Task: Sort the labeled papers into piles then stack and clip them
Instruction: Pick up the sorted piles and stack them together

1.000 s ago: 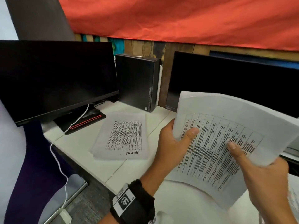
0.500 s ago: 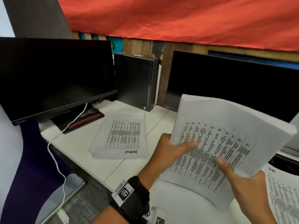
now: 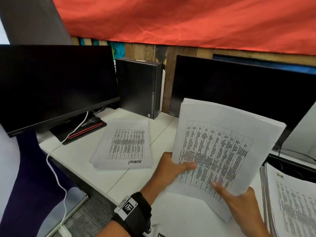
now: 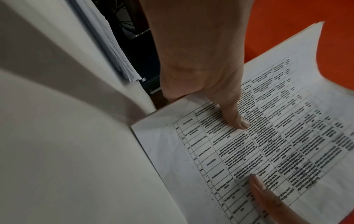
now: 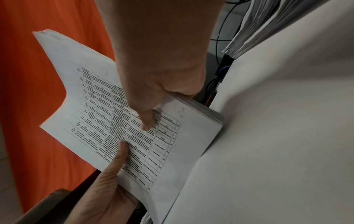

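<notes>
Both hands have dropped lower; HR pile [image 3: 290, 199] now shows at right. Left hand [image 3: 169, 170] and right hand [image 3: 239, 204] each clamp the unsorted paper stack [image 3: 220, 151], thumbs on top, held above the desk [image 3: 82, 154]. ADMIN pile [image 3: 124, 144] lies left of it. Sorting looks partway; stacking and clipping remain.

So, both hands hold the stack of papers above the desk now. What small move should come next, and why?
Probably peel the top sheet off with the right hand to find its label. Both thumbs rest on the held stack, and no handwritten label shows on its printed table. The ADMIN pile lies to the left and the HR pile to the right, so the label decides the side.
</notes>
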The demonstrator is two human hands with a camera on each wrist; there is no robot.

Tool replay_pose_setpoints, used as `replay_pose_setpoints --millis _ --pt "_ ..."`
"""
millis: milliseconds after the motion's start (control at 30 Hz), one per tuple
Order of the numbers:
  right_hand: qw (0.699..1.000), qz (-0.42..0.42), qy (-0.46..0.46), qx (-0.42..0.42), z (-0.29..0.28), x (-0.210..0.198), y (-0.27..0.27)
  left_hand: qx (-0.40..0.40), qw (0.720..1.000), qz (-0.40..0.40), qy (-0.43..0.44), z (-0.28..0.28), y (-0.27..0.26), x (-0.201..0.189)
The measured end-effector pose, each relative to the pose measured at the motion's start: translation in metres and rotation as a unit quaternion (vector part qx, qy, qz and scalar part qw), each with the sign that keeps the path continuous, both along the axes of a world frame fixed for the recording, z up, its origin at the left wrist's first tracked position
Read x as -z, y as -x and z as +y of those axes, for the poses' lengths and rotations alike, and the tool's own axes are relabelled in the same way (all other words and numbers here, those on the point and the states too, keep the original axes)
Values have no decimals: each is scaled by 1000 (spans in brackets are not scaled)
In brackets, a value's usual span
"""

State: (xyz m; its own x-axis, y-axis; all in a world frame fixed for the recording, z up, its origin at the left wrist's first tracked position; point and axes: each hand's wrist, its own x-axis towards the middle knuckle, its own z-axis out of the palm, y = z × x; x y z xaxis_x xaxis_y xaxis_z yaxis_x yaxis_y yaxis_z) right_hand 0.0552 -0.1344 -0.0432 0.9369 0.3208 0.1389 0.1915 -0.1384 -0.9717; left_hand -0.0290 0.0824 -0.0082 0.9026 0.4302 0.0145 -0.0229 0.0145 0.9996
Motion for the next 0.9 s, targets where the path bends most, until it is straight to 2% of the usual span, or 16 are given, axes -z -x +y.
replay_pose_setpoints --millis 167,333,467,533,667,733,900 --pt "1000 8 3 -6 -1 11 -1 -21 1000 8 4 -5 -3 8" --pt "998 38 52 -18 -15 26 1 -63 998 2 -18 -13 -1 20" --pt "999 5 37 11 -41 9 8 -66 997 -18 -45 -34 -5 4" --pt "999 -16 32 26 -63 -4 12 -36 996 -25 -77 -50 -10 -11" --pt "997 4 -3 72 -126 -26 16 40 990 -50 -124 -96 -28 -26" --pt "995 3 4 103 -160 -35 16 76 988 -58 -122 -125 -37 -20" --pt "984 49 27 171 -235 -32 2 172 980 -11 -99 -190 -57 8"
